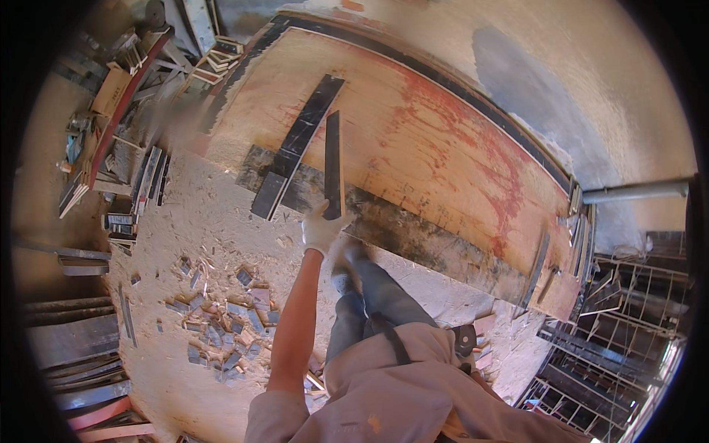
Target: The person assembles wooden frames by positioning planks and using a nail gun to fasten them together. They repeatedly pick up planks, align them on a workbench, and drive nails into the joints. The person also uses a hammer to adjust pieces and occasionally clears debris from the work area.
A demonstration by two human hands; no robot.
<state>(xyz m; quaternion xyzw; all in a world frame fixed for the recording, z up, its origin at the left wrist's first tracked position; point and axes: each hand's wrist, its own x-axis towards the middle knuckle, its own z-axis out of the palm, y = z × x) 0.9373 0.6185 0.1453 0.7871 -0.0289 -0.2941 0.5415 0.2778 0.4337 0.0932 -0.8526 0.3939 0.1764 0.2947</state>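
Looking straight down at a dusty workshop floor thick with sawdust. The left hand, in a pale work glove, is stretched out ahead on a bare forearm, and its fingers are wrapped shut around the near end of a narrow dark strip. The strip runs away from the hand, up across a big plywood sheet stained red in patches and edged in black. Just beside the strip, to its left and angled a little, lies a wider black plank, its lower end reaching onto the dark worn band along the sheet's near edge. Whether strip and plank touch is hard to say from here.

The right hand is nowhere to be seen; that side of the body is swallowed by a beige shirt at the bottom of the view. Below the gloved hand, a jeans-clad leg and shoe stand on the sawdust.

On the floor to the left, a scatter of small wood offcuts. Further left, stacked dark boards are cut off by the black rim. At the right edge, wire racks bend with the lens, and their contents are too dim to make out.
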